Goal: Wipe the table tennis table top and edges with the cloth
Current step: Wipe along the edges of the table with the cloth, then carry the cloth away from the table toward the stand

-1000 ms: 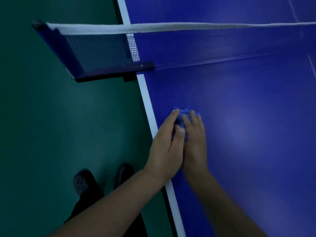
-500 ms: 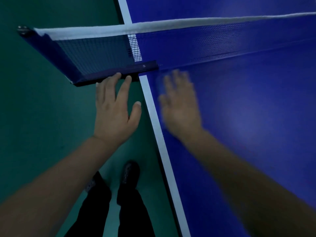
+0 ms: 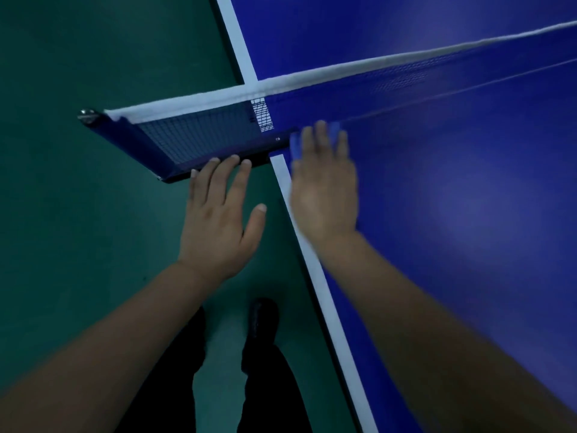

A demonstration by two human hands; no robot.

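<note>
Counts, head view. Hands: two, one left hand (image 3: pixel 218 226) and one right hand (image 3: pixel 324 195). Cloths: one blue cloth (image 3: pixel 295 145), only partly visible under the right hand. Table tennis tables: one table (image 3: pixel 468 198). Nets: one net (image 3: pixel 199 132), with one net post bracket (image 3: pixel 131 145) visible. Shoes: one shoe (image 3: pixel 260 317) clearly visible on the floor (image 3: pixel 78 229).

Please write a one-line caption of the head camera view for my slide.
Right hand presses a blue cloth on the table beside the net; left hand touches the net bracket.
</note>
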